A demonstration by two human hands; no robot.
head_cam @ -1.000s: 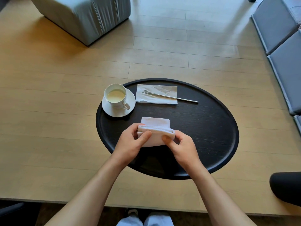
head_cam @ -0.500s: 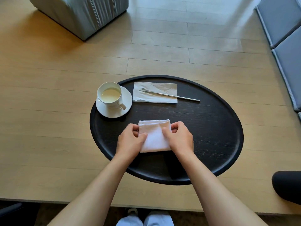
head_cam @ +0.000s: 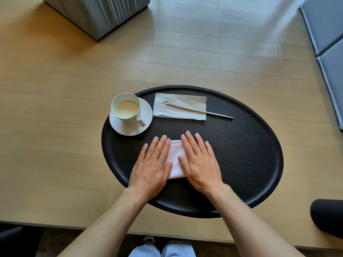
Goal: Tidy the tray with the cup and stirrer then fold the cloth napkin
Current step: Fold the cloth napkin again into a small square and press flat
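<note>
Left hand [head_cam: 151, 166] and right hand [head_cam: 200, 164] flat, fingers spread, atop folded napkin [head_cam: 175, 159]; tray [head_cam: 250, 154] bare rightward

Bright daylight pouring in from the top, washed-out glare on the pale wood plank floor [head_cam: 213, 21], soft shadows under both forearms on the oval black wooden tray [head_cam: 250, 164], pretty sharp overall, wide-angle bending at the edges

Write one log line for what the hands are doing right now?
left hand: flat on cloth napkin | right hand: flat on it | cup, stirrer: untouched | tray
</note>
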